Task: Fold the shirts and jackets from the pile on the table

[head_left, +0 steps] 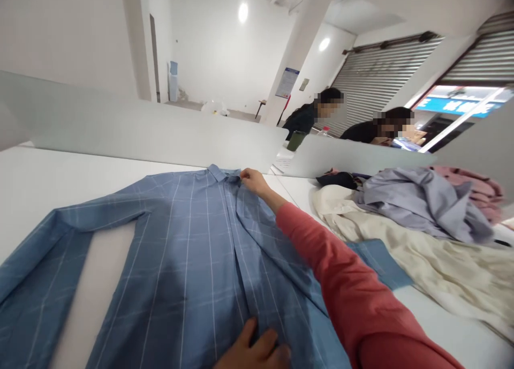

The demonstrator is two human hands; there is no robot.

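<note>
A blue shirt with thin white check lines lies spread on the white table, its collar toward the far edge. One sleeve stretches to the left; a cuff shows beyond my right forearm. My right hand, in a red sleeve, pinches the shirt by the collar's right side. Near the bottom edge, my left hand rests on the shirt front beside the placket, its fingers spread and partly cut off by the frame.
Cream cloth, a lavender garment and a pink garment are heaped on the right. A frosted partition runs along the table's far edge. Two people are beyond it, near a green cup.
</note>
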